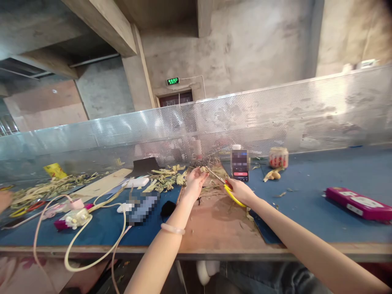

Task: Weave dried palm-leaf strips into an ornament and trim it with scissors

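My left hand (196, 179) pinches a small pale bulb-like piece (203, 168), probably from a dried plant; its exact kind is too small to make out. In my right hand (240, 191) is a pair of scissors with yellow handles (233, 197). The metal blades (216, 174) point left and reach to the fingertips of my left hand. Whether they are parted is hard to see. Both hands hover over a brown board (214, 228). Just behind them lies a heap of dry roots and stalks (214, 163).
A phone (240, 165) stands upright behind my right hand. Rightward are a can (278, 157), a pale dried bulb (274, 175) and a magenta case (358, 204). Dried leaves (168, 179), looping cables (125, 220) and a power strip (73, 218) lie leftward. Another person's hand (5, 200) shows far left.
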The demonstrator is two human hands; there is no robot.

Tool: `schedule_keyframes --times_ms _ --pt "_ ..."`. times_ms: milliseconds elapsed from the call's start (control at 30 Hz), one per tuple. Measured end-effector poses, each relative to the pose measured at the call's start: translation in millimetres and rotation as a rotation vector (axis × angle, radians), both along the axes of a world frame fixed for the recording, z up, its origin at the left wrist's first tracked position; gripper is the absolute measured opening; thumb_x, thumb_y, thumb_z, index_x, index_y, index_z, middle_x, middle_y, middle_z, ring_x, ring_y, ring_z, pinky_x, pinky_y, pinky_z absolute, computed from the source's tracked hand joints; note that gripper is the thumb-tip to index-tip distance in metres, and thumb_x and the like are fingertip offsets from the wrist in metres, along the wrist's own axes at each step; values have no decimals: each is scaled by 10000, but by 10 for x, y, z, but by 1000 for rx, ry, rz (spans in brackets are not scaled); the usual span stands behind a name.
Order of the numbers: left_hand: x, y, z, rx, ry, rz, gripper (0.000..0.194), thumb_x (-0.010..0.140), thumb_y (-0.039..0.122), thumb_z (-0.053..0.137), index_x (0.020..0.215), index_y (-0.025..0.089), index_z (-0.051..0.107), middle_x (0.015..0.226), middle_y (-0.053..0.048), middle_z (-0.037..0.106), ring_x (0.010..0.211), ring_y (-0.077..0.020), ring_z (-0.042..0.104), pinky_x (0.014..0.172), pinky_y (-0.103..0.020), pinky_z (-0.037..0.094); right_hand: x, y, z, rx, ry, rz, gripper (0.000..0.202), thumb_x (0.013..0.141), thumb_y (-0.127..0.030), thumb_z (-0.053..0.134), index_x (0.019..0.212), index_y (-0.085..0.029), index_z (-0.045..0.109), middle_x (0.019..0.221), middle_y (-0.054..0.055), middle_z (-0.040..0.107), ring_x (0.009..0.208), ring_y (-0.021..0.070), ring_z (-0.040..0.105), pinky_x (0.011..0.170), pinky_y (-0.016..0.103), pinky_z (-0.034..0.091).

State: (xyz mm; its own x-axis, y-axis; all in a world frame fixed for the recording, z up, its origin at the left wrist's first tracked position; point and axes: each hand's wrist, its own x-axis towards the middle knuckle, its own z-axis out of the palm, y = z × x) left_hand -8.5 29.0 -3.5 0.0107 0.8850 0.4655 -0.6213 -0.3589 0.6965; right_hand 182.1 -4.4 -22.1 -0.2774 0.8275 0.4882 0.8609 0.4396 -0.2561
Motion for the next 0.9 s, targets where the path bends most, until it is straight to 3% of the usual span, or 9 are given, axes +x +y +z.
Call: schedule_keyframes --times_ms 900 --pt "24 -20 7 -10 16 -9 281 591 36 694 807 163 568 909 -13 658 856 -130 622 940 -363 419 14 -43 20 40 -68 -40 286 832 -451 425 783 -185 516 800 47 619 687 165 578 535 232 270"
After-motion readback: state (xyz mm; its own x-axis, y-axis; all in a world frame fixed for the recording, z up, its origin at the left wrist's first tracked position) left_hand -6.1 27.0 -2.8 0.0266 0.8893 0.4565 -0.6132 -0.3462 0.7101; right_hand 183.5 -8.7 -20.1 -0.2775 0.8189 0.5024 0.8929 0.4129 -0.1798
